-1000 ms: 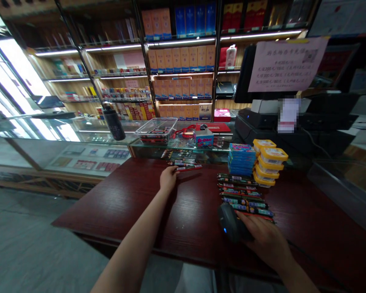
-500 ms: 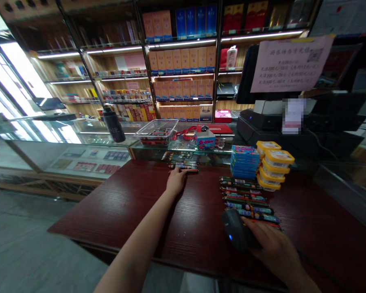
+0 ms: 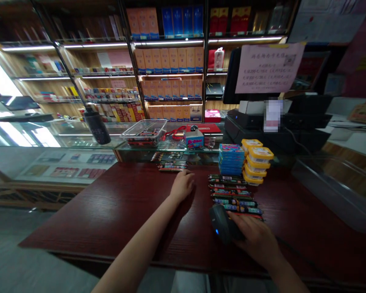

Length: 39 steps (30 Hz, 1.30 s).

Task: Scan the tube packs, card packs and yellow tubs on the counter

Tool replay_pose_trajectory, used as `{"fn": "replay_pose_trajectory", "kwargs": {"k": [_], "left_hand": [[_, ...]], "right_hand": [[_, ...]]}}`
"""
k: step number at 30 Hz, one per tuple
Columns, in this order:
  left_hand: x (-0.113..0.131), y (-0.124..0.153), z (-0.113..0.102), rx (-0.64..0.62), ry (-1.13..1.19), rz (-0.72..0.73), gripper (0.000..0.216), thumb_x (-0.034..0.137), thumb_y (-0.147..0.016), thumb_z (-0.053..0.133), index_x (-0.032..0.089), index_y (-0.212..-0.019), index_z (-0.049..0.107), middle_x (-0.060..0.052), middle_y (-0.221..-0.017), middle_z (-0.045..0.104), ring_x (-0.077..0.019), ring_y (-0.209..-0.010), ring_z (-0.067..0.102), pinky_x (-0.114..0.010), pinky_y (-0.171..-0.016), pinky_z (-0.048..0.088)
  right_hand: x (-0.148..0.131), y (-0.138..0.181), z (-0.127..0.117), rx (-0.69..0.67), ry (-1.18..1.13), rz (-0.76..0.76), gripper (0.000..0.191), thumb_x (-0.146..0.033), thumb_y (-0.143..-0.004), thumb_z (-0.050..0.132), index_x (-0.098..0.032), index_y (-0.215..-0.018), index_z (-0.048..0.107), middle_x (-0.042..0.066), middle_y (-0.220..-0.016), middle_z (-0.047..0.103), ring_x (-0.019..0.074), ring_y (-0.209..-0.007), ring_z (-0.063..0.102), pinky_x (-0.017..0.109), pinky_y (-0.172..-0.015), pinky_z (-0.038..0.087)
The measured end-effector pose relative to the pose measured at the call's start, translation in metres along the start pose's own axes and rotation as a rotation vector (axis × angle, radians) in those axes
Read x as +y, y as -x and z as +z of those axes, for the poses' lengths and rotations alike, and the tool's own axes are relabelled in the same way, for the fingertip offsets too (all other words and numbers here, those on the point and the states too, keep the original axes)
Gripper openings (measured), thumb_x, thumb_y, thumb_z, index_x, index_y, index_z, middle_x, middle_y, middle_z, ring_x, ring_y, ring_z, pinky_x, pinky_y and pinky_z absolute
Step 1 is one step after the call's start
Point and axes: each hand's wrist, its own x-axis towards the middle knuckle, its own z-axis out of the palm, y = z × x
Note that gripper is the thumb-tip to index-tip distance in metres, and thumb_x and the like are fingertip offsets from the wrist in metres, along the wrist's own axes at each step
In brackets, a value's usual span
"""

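A dark handheld barcode scanner (image 3: 224, 224) with a lit blue light is gripped in my right hand (image 3: 256, 238), low over the right part of the table. It partly covers the front of a row of slim stick packets (image 3: 233, 197) with dark, colourful wrappers. My left hand (image 3: 182, 186) is just above the table in the middle, its fingers curled in; whatever lies in them, if anything, is hidden. Beyond and to its left, a small group of similar stick packets (image 3: 172, 166) lies at the table's far edge.
Blue flat packs (image 3: 231, 159) and yellow-lidded tubs (image 3: 258, 165) are stacked behind the row. A clear plastic bin (image 3: 144, 134) and a small blue box (image 3: 194, 139) stand on the glass counter. At right are a monitor (image 3: 232, 77) and a transparent tray (image 3: 332, 195).
My left hand has moved right and nearer, away from the far group of packets. My right hand still grips the scanner. The view has turned slightly right.
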Motion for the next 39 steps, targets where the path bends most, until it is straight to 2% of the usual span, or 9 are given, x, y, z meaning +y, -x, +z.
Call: {"fn": "replay_pose_trajectory", "kwargs": {"k": [4, 8, 16, 20, 24, 28, 31, 34, 39], "left_hand": [[0.042, -0.009, 0.014, -0.078, 0.092, 0.169, 0.031, 0.017, -0.083, 0.053, 0.021, -0.111, 0.063, -0.007, -0.103, 0.064, -0.0201, -0.098, 0.057, -0.032, -0.09, 0.044], [0.066, -0.025, 0.028, -0.127, 0.009, 0.179, 0.026, 0.022, -0.082, 0.056, 0.02, -0.106, 0.065, -0.008, -0.096, 0.065, -0.0222, -0.094, 0.058, -0.033, -0.086, 0.044], [0.082, -0.044, 0.037, -0.272, -0.181, 0.109, 0.015, 0.022, -0.079, 0.059, 0.02, -0.091, 0.069, -0.008, -0.096, 0.058, -0.0218, -0.098, 0.053, -0.03, -0.084, 0.043], [0.08, -0.038, 0.032, -0.2, -0.105, 0.107, 0.017, 0.018, -0.081, 0.053, 0.017, -0.087, 0.069, -0.009, -0.095, 0.057, -0.0219, -0.098, 0.051, -0.031, -0.085, 0.042], [0.068, -0.024, 0.027, -0.064, 0.183, -0.046, 0.017, 0.02, -0.082, 0.052, 0.015, -0.085, 0.068, -0.008, -0.085, 0.06, -0.0201, -0.089, 0.054, -0.032, -0.082, 0.042], [0.054, -0.002, 0.029, -0.138, 0.844, -0.34, 0.028, 0.039, -0.083, 0.051, 0.013, -0.076, 0.061, -0.004, -0.07, 0.06, -0.0126, -0.061, 0.053, -0.026, -0.059, 0.043], [0.049, 0.015, 0.031, -0.15, 1.266, -0.468, 0.04, 0.053, -0.074, 0.062, 0.013, -0.079, 0.057, -0.002, -0.068, 0.059, -0.0076, -0.051, 0.048, -0.02, -0.049, 0.038], [0.047, 0.024, 0.028, -0.1, 1.443, -0.541, 0.045, 0.05, -0.065, 0.073, 0.013, -0.085, 0.057, -0.002, -0.07, 0.062, -0.006, -0.053, 0.05, -0.017, -0.047, 0.036], [0.044, 0.025, 0.019, -0.115, 1.516, -0.582, 0.04, 0.043, -0.063, 0.076, 0.01, -0.083, 0.062, -0.002, -0.069, 0.059, -0.0032, -0.048, 0.044, -0.015, -0.042, 0.028]], "right_hand": [[0.0, 0.003, -0.003, -0.018, 0.009, -0.011, 0.062, -0.023, -0.077, 0.064, -0.017, -0.135, 0.041, 0.006, -0.092, 0.067, 0.0211, -0.079, 0.063, 0.033, -0.067, 0.047], [-0.003, 0.007, -0.003, 0.019, 0.01, 0.034, 0.061, -0.023, -0.076, 0.066, -0.017, -0.133, 0.043, 0.006, -0.091, 0.066, 0.022, -0.079, 0.061, 0.034, -0.068, 0.045], [-0.006, 0.003, -0.007, 0.009, -0.013, 0.099, 0.062, -0.027, -0.071, 0.072, -0.018, -0.128, 0.049, 0.005, -0.09, 0.066, 0.0213, -0.08, 0.06, 0.033, -0.069, 0.043], [-0.007, 0.003, -0.008, 0.005, -0.021, 0.107, 0.063, -0.027, -0.071, 0.073, -0.019, -0.128, 0.049, 0.004, -0.09, 0.067, 0.0215, -0.08, 0.061, 0.033, -0.069, 0.043], [-0.006, 0.003, -0.009, 0.009, -0.023, 0.085, 0.065, -0.026, -0.069, 0.074, -0.019, -0.129, 0.049, 0.004, -0.09, 0.067, 0.0213, -0.078, 0.061, 0.033, -0.068, 0.044], [-0.006, 0.002, -0.01, 0.016, -0.019, 0.095, 0.067, -0.02, -0.067, 0.074, -0.019, -0.129, 0.048, 0.003, -0.089, 0.068, 0.0213, -0.078, 0.062, 0.033, -0.067, 0.044], [-0.007, 0.002, -0.011, 0.016, -0.018, 0.083, 0.065, -0.019, -0.067, 0.073, -0.019, -0.128, 0.049, 0.003, -0.089, 0.068, 0.0212, -0.078, 0.063, 0.033, -0.066, 0.045], [-0.007, 0.003, -0.012, 0.018, -0.014, 0.079, 0.063, -0.018, -0.068, 0.072, -0.018, -0.127, 0.05, 0.004, -0.092, 0.069, 0.0219, -0.08, 0.064, 0.034, -0.068, 0.047], [-0.003, 0.004, -0.01, -0.005, -0.028, 0.076, 0.062, -0.02, -0.072, 0.068, -0.018, -0.13, 0.048, 0.007, -0.1, 0.07, 0.0225, -0.086, 0.065, 0.033, -0.07, 0.05]]}}
